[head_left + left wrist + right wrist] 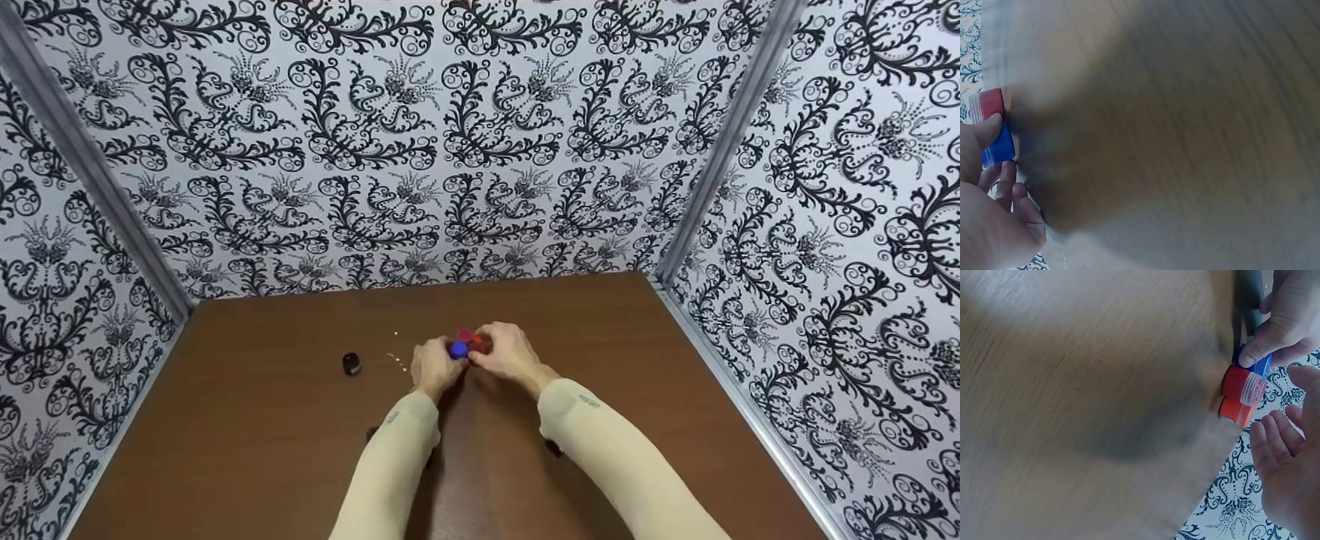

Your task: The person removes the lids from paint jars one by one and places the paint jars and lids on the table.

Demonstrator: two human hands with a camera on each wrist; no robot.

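Three small jars stand side by side on the brown table (285,420): a blue jar (459,349), a crimson jar (1235,384) and an orange-red jar (1233,410). Ridged translucent tops show on them in the wrist views. My left hand (436,365) pinches the blue jar (1000,147) between thumb and forefinger, its thumb lying close to the crimson jar (991,103). Around the orange-red end of the row, my right hand (512,356) is cupped; in the right wrist view its fingers (1275,439) are loosely extended, a little apart from the jars.
A small black jar (351,364) sits to the left of my hands. Dark objects (373,433) (553,448) are partly covered by the sleeves. Small pale specks (397,360) dot the table. Patterned walls (420,150) enclose the back and sides.
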